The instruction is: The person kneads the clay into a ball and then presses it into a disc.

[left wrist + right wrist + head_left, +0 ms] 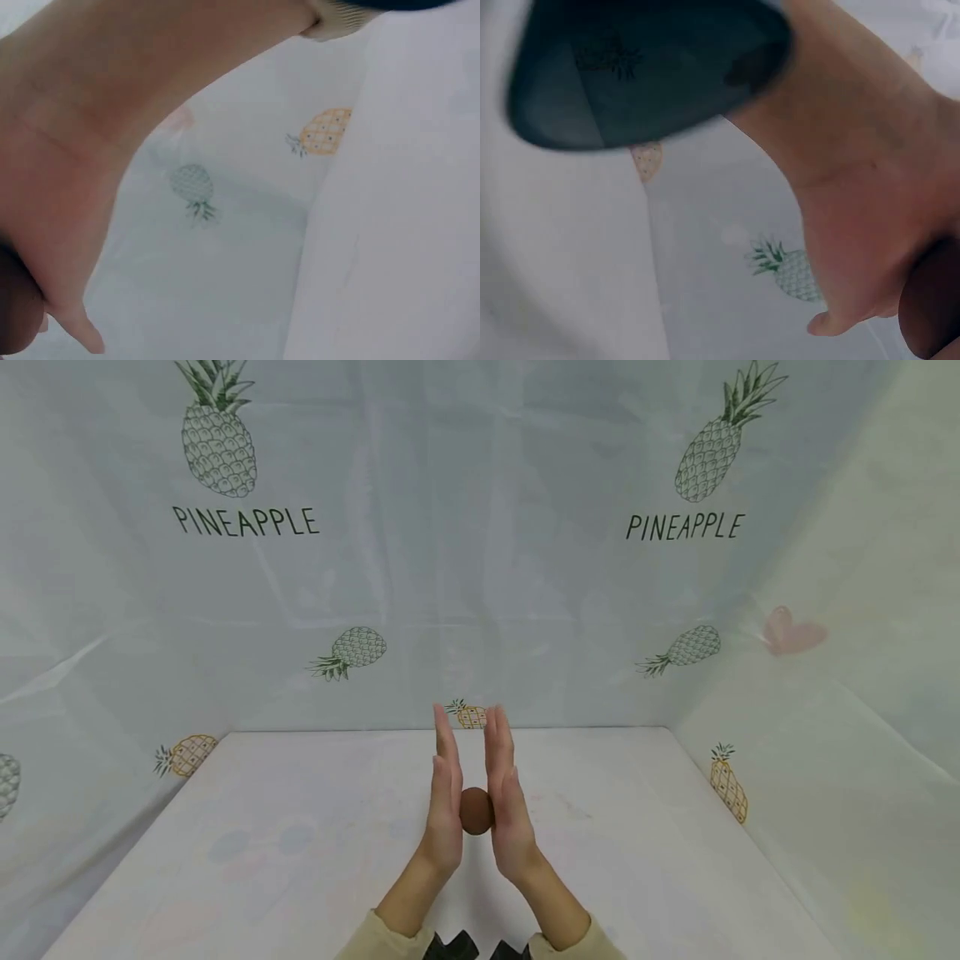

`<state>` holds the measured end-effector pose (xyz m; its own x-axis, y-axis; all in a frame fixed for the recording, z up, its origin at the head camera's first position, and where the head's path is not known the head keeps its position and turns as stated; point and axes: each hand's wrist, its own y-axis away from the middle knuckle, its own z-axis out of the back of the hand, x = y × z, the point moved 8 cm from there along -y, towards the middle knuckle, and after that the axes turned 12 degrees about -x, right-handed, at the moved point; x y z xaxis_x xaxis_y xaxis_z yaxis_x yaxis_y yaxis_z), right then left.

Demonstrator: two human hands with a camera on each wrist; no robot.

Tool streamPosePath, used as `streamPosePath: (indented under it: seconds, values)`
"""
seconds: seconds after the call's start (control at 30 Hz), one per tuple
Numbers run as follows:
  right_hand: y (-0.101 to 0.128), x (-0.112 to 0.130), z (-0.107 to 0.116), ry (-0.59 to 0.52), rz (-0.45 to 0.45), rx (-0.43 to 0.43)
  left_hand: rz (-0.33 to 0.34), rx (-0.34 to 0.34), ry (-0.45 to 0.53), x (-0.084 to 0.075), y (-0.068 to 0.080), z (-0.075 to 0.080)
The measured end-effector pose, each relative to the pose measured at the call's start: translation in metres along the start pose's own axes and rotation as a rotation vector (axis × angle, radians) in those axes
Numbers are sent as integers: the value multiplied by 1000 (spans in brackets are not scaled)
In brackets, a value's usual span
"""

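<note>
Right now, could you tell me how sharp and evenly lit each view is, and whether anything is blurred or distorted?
Head view: soft, even light, faint shadows; wide-angle bending at the backdrop edges; the brown ball between the left hand and right hand is sharp. Left wrist view: the near palm is blurred. Right wrist view: a dark out-of-focus shape covers the top; the ball is a blurred edge.

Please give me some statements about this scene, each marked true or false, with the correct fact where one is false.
1. A brown ball sits between the palms of the left hand and the right hand. True.
2. The fingers of both hands are curled into fists. False: they are straight and point away from the person.
3. The ball lies alone on the white table. False: it is held between the palms, above the table.
4. The backdrop bears pineapple drawings and the word PINEAPPLE. True.
5. The ball is green. False: it is brown.
</note>
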<state>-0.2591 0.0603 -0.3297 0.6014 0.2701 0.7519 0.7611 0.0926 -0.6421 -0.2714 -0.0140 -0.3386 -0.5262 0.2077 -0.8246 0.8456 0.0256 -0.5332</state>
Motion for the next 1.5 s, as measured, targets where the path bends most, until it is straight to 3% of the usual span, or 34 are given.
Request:
streamPosePath:
  seconds: [0.23, 0.37, 0.57, 0.83, 1.03, 1.17, 1.4, 1.5]
  values:
    - [-11, 3, 28, 37, 20, -127, 63, 115, 0, 14, 14, -22]
    - [-14, -11, 38, 23, -48, -156, 30, 132, -25, 13, 19, -28]
    - [-10, -30, 25, -64, -173, -73, -112, 88, -117, 3, 16, -21]
    - [3, -29, -7, -94, -264, 73, -87, -30, -100, -8, 0, 7]
    - [3, -11, -12, -98, -210, 96, -12, -82, -110, 2, -7, 19]
    - [1, -1, -8, -93, -169, 85, 22, -70, -115, 11, -6, 17]
    - [-6, 0, 11, -57, -93, 5, -48, 12, -150, 14, 6, -8]
    - [-8, -7, 16, -60, -119, -22, -94, 45, -138, 9, 11, -15]
